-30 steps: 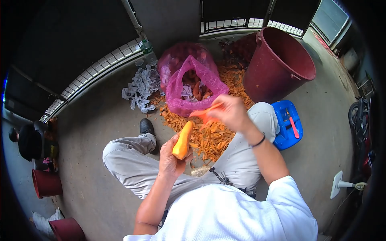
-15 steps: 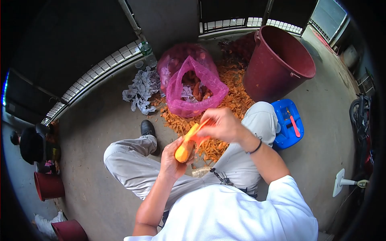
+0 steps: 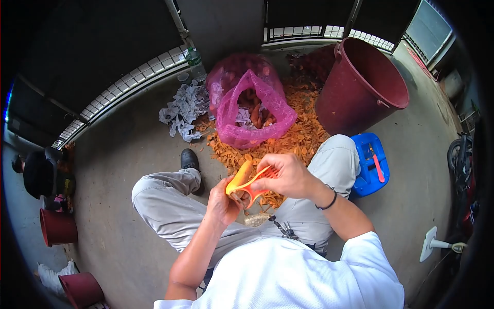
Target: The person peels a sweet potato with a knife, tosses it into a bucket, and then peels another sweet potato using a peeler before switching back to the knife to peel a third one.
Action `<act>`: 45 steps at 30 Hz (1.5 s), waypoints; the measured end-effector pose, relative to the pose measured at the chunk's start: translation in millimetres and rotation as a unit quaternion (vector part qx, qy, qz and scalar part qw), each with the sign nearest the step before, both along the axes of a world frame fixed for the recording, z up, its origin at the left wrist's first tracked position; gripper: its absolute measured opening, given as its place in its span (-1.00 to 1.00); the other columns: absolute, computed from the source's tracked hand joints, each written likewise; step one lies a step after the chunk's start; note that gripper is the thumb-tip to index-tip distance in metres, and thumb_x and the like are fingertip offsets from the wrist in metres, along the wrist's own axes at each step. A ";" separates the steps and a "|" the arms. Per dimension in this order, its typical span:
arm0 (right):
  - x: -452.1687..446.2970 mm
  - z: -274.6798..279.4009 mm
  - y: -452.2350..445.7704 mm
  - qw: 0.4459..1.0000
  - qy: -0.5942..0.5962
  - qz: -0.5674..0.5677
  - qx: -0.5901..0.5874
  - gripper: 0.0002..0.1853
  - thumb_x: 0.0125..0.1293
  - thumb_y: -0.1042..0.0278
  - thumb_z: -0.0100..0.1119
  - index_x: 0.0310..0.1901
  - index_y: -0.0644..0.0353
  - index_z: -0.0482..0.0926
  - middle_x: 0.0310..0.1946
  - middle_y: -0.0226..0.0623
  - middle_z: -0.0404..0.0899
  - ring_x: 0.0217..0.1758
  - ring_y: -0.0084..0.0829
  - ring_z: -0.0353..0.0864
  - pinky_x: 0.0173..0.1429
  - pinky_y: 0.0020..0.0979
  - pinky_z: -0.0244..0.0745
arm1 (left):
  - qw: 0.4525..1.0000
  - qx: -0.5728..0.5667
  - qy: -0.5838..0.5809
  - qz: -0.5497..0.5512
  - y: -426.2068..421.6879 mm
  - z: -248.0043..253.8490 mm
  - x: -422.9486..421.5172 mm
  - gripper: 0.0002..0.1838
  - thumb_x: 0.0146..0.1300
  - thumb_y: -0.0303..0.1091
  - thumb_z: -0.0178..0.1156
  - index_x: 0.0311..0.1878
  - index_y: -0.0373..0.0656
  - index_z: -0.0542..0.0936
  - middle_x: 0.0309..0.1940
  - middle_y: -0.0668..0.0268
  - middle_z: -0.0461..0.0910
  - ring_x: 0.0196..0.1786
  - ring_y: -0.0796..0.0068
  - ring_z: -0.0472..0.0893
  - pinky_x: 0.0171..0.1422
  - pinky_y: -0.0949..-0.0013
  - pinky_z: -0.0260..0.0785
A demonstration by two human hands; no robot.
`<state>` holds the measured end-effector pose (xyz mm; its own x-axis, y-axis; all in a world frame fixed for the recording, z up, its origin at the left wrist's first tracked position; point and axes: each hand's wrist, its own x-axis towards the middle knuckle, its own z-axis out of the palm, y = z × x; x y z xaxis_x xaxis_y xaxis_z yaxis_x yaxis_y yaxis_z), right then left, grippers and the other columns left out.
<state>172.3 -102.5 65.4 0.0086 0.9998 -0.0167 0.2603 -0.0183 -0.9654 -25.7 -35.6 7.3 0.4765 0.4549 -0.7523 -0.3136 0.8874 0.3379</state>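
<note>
My left hand (image 3: pixel 225 202) is closed around the lower part of a yellow-orange carrot (image 3: pixel 239 176), whose narrower end tilts up and away. My right hand (image 3: pixel 289 177) grips an orange peeler (image 3: pixel 260 188) by its handle. The peeler's wide head lies against the carrot near its lower end, close to my left fingers. Beneath both hands, orange peelings (image 3: pixel 303 129) are spread thickly on the floor. Straight ahead stands an open pink mesh bag (image 3: pixel 231 129) with several reddish-orange carrots (image 3: pixel 256 116) and some paper inside.
Right of the bag leans a large dark red bucket (image 3: pixel 339 98). By my right knee sits a blue tray (image 3: pixel 368 177) holding a pink-handled tool (image 3: pixel 378 167). Crumpled paper (image 3: pixel 185 110) and a plastic bottle (image 3: pixel 195 64) lie left of the bag. Smaller red buckets (image 3: pixel 59 226) stand far left.
My right hand has moved slightly down and right with the peeler. The peeler's head now lies lower along the carrot, and the carrot's upper end is uncovered. My view has shifted a little.
</note>
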 end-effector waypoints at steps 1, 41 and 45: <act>-3.5 -0.2 1.4 1.000 0.001 0.001 0.001 -0.72 0.20 0.35 0.61 -0.20 0.28 0.70 -0.34 -0.33 0.76 -0.31 -0.65 0.67 -0.20 -0.50 0.58 | 1.000 0.001 0.001 0.001 -1.2 2.8 -1.5 -0.61 0.59 -0.05 0.04 0.24 -0.09 0.57 -0.14 0.28 0.69 -0.20 0.52 0.64 -0.34 0.40 0.37; 59.2 -33.2 35.7 0.993 -0.019 -0.105 0.055 -0.69 0.11 0.30 0.63 -0.24 0.30 0.73 -0.40 -0.14 0.76 -0.30 -0.44 0.78 -0.20 -0.34 0.65 | 0.978 0.115 -0.141 -0.100 -10.6 -1.5 -30.1 -0.62 0.50 -0.03 0.17 0.14 -0.11 0.59 -0.24 0.21 0.64 -0.38 0.39 0.50 -0.37 0.35 0.23; 120.2 -33.6 47.8 0.925 -0.278 -0.260 0.008 -0.70 0.16 0.24 0.58 -0.25 0.29 0.72 -0.38 -0.05 0.77 -0.30 -0.25 0.82 -0.18 -0.24 0.67 | 0.990 0.106 -0.068 -0.063 -9.4 -0.2 -28.3 -0.59 0.52 -0.01 0.16 0.17 -0.15 0.59 -0.25 0.21 0.64 -0.41 0.40 0.47 -0.37 0.35 0.24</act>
<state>292.5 -54.7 31.8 0.4904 0.8585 0.1498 0.6766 -0.2667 -0.6863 -54.0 -45.0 7.1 0.6299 0.5268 -0.5707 -0.2615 0.8358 0.4828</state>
